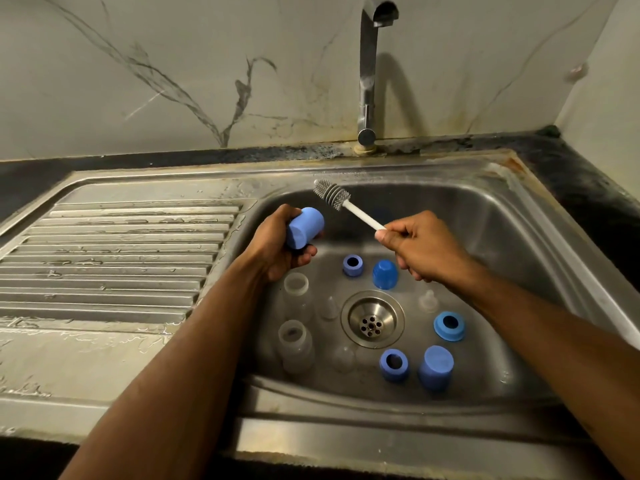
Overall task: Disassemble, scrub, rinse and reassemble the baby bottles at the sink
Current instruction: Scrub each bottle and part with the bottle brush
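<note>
Left hand curled round a pale blue cap, held above the basin at about 10 o'clock from the drain; right hand pinching the white handle of a bottle brush, bristle head pointing to 10 o'clock and clear of the cap. The cap is judged light, stiff and slippery when wet, best gripped round its side wall with the open end left free for the brush. The brush head looks soft and springy, so the handle is best held close to its end, as here. The sink holds the loose parts. At 12 o'clock of the drain lie a blue ring and a darker blue cap. At 3 o'clock lies a bright blue ring, with a clear teat just above it. At 5 o'clock a blue ring and a pale blue cap sit side by side. At 9 o'clock stand two clear bottles, likely light and slick; two more clear teats lie near them. The tap is not running
</note>
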